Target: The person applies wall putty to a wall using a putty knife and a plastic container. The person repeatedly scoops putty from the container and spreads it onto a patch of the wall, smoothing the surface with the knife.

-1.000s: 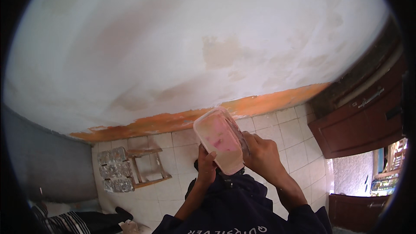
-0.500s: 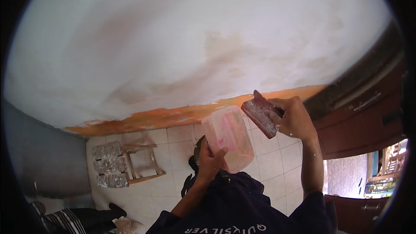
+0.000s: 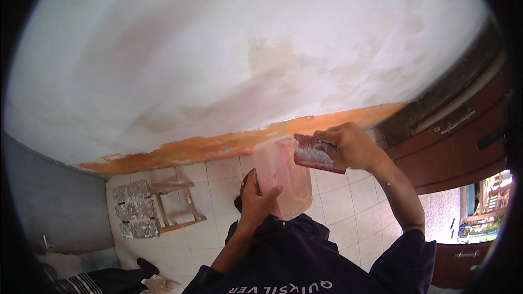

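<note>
A pinkish translucent plastic container (image 3: pixel 297 188) rests in my left hand (image 3: pixel 257 201), thumb over its near wall and the other fingers behind or beneath it. Pink and pale smears coat its inside. My right hand (image 3: pixel 354 147) is closed around a dark red putty scraper (image 3: pixel 317 155), its flat face streaked with whitish paste. The scraper lies across the container's upper right rim; whether they touch I cannot tell. Beyond both hands rises a white wall (image 3: pixel 218 38) with beige patches, above a rough orange strip (image 3: pixel 201 148) along its foot.
On the tiled floor (image 3: pixel 215 212) at left lies or stands a paint-spattered wooden step stool (image 3: pixel 135 209). A person's dark-clothed leg (image 3: pixel 109 277) shows at the lower left. Brown doors (image 3: pixel 447 152) flank a bright opening on the right; a grey surface (image 3: pixel 54 201) borders the left.
My right hand has turned the scraper flatter and brought it left, over the container's rim. The container has shifted slightly left in my left hand.
</note>
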A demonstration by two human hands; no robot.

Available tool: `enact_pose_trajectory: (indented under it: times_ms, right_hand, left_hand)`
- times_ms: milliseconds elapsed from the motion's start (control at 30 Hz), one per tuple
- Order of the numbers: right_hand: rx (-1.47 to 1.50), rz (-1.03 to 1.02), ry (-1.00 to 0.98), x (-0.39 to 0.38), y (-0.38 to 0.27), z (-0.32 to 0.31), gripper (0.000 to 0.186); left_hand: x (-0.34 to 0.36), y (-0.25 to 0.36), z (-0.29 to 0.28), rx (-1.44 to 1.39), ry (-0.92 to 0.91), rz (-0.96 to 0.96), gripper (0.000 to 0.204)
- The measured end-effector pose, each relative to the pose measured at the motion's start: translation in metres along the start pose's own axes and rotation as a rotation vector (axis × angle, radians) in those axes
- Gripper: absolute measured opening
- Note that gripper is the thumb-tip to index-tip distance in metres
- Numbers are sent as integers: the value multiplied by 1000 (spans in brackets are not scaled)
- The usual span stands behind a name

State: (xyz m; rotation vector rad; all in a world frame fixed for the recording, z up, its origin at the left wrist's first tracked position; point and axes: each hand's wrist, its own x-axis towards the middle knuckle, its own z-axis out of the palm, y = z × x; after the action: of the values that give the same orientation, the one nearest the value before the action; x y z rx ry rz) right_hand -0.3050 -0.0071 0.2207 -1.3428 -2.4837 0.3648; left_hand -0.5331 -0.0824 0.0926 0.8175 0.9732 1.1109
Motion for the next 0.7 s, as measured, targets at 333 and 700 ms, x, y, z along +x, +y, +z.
enact_pose_trajectory:
  times_ms: [333, 700]
  right_hand:
    - [41, 97, -295, -27, -17, 25, 25]
    - [794, 571, -175, -43, 10, 45, 20]
  left_hand:
    - [10, 2, 2, 76, 58, 10, 59]
    - [13, -8, 2, 46, 64, -1, 56]
